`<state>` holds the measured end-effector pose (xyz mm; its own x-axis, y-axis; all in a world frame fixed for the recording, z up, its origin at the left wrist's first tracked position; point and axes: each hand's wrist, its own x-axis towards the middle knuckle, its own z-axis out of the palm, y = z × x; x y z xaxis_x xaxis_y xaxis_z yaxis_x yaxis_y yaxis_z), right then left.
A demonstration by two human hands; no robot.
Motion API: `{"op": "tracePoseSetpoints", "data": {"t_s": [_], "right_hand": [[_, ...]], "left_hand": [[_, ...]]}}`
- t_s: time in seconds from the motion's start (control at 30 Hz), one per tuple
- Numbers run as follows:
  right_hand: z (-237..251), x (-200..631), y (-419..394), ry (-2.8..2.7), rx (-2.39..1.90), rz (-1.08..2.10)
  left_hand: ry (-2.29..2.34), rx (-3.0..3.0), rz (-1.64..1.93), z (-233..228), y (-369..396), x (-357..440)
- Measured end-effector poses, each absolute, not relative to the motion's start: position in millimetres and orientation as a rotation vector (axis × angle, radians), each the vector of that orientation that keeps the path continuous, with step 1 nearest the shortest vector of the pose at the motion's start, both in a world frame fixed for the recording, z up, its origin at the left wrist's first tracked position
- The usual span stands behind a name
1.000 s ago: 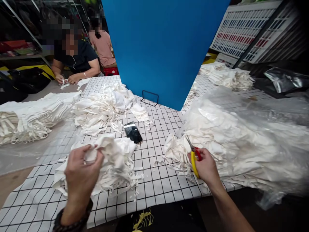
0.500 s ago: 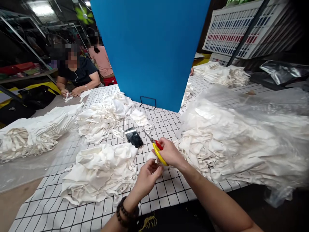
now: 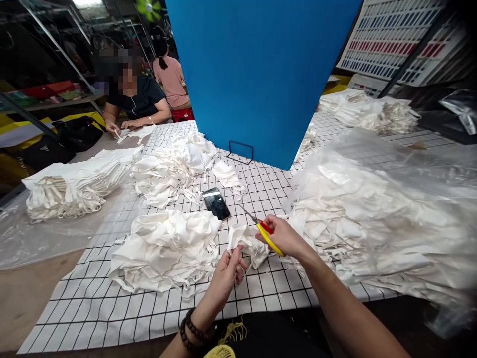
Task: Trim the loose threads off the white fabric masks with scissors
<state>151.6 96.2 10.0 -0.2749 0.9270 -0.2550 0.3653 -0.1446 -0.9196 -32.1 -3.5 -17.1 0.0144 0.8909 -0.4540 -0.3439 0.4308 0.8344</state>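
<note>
My right hand holds a pair of scissors with yellow and red handles, the thin blades pointing up and to the left over the table. My left hand is closed in a pinch at the near edge of a crumpled white cloth piece, which lies just below and left of the scissors. The blades are apart from this cloth. Left of my left hand spreads a loose heap of white cloth pieces with thin straps. To the right, a larger white heap lies partly under clear plastic.
A phone lies beyond my hands. A tall blue panel rises from the checked tablecloth on a wire stand. More white stacks lie at left. Across the table a co-worker handles white cloth.
The view has shifted, so the scene sits further right. My hands have moved apart; the scissors are away from the left fingers, and more of the white cloth piece shows between them.
</note>
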Motion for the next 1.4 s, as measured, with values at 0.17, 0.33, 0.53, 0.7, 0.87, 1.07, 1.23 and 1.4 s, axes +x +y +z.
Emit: {"op": "tracePoseSetpoints", "data": {"t_s": [0.17, 0.33, 0.53, 0.7, 0.87, 1.07, 1.23, 1.4], "right_hand": [[3.1, 132.9, 68.9, -1.640, -1.409, 1.465], [-0.1, 113.8, 57.4, -1.707, -1.348, 1.325], [17.8, 137.1, 67.6, -1.486, -1.296, 1.212], [34.9, 145.6, 59.4, -1.450, -1.073, 1.608], [13.2, 120.0, 42.0, -1.388, -1.036, 1.721], [27.3, 140.7, 58.4, -1.231, -1.053, 1.344], [36.8, 150.3, 65.1, -1.375, -1.109, 1.469], [9.6, 146.3, 54.7, -1.246, -1.108, 1.889]], "left_hand": [[1.079, 0.474, 1.143, -2.1, -13.1, -41.5], [0.989, 0.402, 1.146, 8.9, -16.4, -43.6], [0.937, 0.453, 1.093, 19.0, -19.3, -47.3], [0.884, 0.543, 1.005, 41.7, -22.2, -40.9], [0.811, 0.504, 1.023, 56.2, -20.3, -33.7], [0.849, 0.740, 0.971, 64.9, -24.4, -41.1], [1.123, 1.140, 1.140, 62.3, -21.5, -39.8], [0.949, 0.915, 1.204, 47.8, -14.3, -38.6]]}}
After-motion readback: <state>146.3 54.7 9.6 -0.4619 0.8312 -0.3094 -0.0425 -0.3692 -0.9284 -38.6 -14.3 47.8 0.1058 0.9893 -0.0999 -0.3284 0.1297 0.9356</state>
